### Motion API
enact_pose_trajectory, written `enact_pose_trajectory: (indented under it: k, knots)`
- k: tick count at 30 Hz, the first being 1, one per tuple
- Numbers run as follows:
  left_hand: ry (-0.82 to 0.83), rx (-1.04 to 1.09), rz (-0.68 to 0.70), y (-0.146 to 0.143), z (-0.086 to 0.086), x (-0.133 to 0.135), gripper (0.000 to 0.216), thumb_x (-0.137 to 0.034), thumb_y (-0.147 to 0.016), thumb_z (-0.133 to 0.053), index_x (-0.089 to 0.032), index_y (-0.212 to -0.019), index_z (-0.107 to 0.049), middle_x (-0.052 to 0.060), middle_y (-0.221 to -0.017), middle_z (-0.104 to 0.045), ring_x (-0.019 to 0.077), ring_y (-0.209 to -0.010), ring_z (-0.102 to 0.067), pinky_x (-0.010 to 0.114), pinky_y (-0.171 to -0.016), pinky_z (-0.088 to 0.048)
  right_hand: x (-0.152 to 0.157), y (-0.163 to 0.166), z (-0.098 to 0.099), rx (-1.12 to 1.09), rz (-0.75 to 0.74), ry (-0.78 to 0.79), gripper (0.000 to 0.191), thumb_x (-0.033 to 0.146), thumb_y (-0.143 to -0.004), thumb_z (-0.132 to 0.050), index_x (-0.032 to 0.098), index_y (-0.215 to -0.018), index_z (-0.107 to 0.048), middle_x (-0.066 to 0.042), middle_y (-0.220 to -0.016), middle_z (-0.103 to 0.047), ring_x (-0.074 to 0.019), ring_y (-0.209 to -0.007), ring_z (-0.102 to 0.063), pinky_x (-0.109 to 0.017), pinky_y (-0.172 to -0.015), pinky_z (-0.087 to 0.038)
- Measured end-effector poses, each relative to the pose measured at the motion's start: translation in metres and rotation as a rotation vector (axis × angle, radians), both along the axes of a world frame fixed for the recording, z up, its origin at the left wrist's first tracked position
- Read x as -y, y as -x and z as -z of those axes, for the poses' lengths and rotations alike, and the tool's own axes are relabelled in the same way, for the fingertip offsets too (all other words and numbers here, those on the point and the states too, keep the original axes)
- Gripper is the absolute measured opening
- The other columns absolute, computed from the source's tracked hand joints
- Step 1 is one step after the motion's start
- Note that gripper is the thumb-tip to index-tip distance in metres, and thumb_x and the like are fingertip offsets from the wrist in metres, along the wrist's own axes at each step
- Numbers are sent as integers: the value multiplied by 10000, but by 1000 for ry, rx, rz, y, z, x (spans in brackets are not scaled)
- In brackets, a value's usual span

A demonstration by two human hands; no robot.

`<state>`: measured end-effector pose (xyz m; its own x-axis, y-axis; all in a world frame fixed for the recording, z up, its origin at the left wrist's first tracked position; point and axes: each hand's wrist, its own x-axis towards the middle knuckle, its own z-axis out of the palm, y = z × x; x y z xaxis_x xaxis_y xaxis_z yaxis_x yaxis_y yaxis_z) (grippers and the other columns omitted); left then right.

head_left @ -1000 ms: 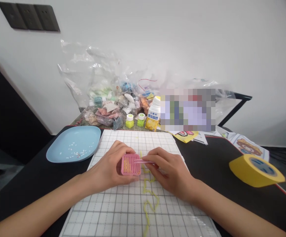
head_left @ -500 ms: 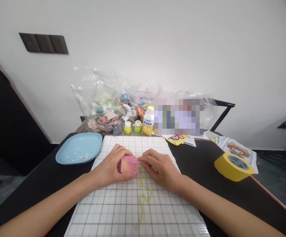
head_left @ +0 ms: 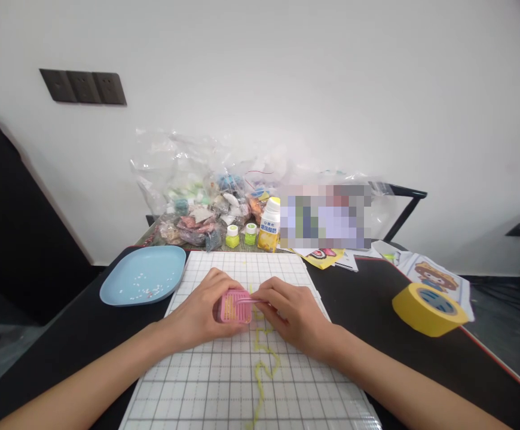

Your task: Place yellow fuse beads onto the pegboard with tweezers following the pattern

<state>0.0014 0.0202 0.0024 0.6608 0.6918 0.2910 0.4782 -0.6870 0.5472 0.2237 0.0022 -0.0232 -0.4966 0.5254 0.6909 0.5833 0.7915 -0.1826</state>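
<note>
Centrally, above the gridded board [head_left: 215, 382], the left hand [head_left: 205, 307] is clamped around a pink tray [head_left: 245, 312] with yellow beads [head_left: 229, 309] in its grooves; the right hand [head_left: 298, 313] pinches tweezers [head_left: 245, 300], tips at the tray. A blue plate [head_left: 152, 267] holds scattered white bits [head_left: 140, 291]. Behind, 2 jars [head_left: 232, 238] contain something yellow-green; the bottle's [head_left: 269, 224] Chinese lettering includes 酸奶.

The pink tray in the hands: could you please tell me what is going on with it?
A person's left hand holds the tray, which has yellow bits in its grooves. The right hand holds pink tweezers, their tips at the tray; whether they grip a bit is too small to tell. Below, a wavy yellow-green line lies on the grid board.
</note>
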Motion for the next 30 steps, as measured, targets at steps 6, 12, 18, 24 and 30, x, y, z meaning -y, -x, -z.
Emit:
enact_pose_trajectory:
  k: [6,12,18,24,30]
  knots:
    - [-6,7,-1,1,-2,1,353,-315,-779,-752,-223,-1068,-572,31,-981,-579,244,-973,-491,387,-845,-468,-3,-3,-2,-92,29,-4,179,229,-963,-458,178,-974,-629,-29,-839,-663,-93,-642,-588,-204,-518,-413]
    - [5,18,-42,6,0,2,348,-284,-794,-728,-235,-1085,-543,27,-1004,-583,243,-958,-532,401,-844,-472,-10,-12,-1,-113,102,6,169,230,-955,-466,173,-966,-626,-44,-841,-667,-100,-640,-591,-207,-515,-422]
    - [23,11,-40,5,-4,6,331,-270,-792,-724,-235,-1068,-545,24,-1010,-594,231,-949,-570,381,-836,-488,-8,-13,0,-114,33,64,146,221,-948,-475,181,-984,-611,-38,-850,-662,-101,-649,-599,-207,-524,-439]
    - [51,23,-44,2,-4,13,320,-281,-797,-712,-239,-1070,-550,19,-998,-596,222,-925,-581,359,-818,-500,-3,-10,-1,-130,-14,65,139,208,-940,-476,179,-984,-604,-33,-851,-661,-92,-620,-581,-211,-537,-463]
    - [43,18,-71,6,3,7,472,-321,-813,-709,-233,-1218,-484,53,-1077,-563,256,-985,-551,433,-875,-471,-7,-12,-1,-121,24,62,139,211,-940,-479,176,-975,-609,-35,-852,-659,-97,-645,-584,-210,-533,-445]
